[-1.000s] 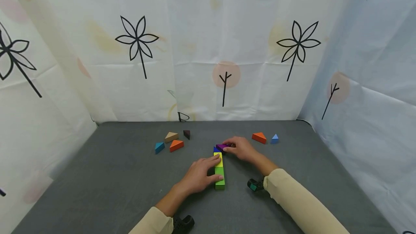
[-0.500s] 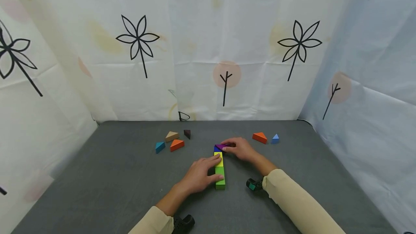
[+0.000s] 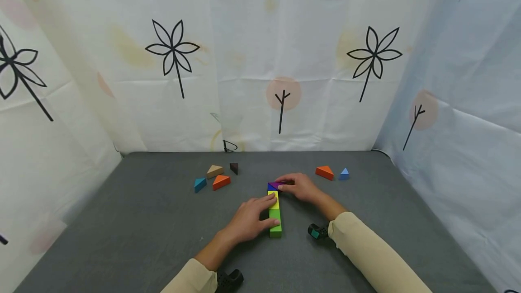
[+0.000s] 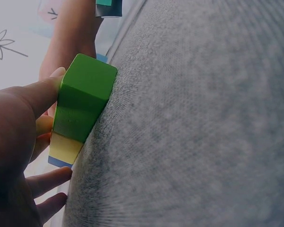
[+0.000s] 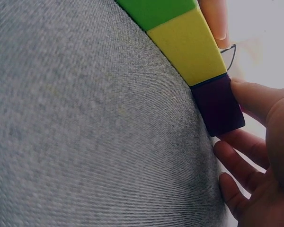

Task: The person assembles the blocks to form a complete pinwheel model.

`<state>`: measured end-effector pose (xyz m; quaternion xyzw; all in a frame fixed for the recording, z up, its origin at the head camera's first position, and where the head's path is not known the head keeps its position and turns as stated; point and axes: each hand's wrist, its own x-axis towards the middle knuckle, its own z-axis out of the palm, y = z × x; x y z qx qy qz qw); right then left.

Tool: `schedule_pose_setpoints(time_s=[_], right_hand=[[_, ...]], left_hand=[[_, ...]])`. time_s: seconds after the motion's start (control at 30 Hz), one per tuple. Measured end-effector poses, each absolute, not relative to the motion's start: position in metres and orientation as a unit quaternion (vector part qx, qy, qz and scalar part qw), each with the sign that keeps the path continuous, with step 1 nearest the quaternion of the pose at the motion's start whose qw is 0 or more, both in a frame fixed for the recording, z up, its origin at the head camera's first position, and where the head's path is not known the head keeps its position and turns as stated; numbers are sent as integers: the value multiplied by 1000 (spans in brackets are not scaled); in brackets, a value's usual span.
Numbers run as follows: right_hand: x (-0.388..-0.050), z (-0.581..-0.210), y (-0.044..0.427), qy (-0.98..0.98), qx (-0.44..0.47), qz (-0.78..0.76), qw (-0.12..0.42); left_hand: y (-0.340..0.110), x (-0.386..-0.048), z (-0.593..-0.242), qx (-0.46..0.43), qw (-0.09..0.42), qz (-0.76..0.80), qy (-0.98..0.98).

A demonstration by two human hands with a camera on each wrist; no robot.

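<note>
A row of blocks lies on the grey table: a green block (image 3: 275,232) nearest, a yellow block (image 3: 274,200) behind it, then a blue triangular block (image 3: 270,186) and a purple triangular block (image 3: 276,185) side by side at the far end. My left hand (image 3: 249,219) rests along the row, its thumb on the green block and extended fingers on the yellow one. With thumb and fingers my right hand (image 3: 302,187) pinches the purple block, which sits against the blue one. In the right wrist view the purple block (image 5: 220,106) meets the end of the yellow block.
Back left lie a tan block (image 3: 214,171), a dark brown block (image 3: 234,168), a teal block (image 3: 200,185) and an orange block (image 3: 221,182), all triangular. Back right are another orange triangular block (image 3: 324,172) and a light blue one (image 3: 343,174). A patterned cloth stands behind.
My right hand has moved slightly left, bringing the purple block in against the blue one, flush with the row. My left hand has stayed in place on the green and yellow blocks.
</note>
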<state>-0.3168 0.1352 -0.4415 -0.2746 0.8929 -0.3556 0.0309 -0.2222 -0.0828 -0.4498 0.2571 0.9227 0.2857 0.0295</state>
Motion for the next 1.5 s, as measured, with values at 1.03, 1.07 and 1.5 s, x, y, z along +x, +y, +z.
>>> schedule_pose_setpoints(time_s=[1.03,1.07,1.5], right_hand=[[-321,-398,181,901,-221,-371,-30],[-321,-396,185,901,-225,-370,-29],[-332,-388,228,923,-196,-325,-59]], left_hand=[[-81,-223,-449,236,40,280,930],[-81,-223,-449,236,41,280,929],[-81,-223,-449,234,47,284,929]])
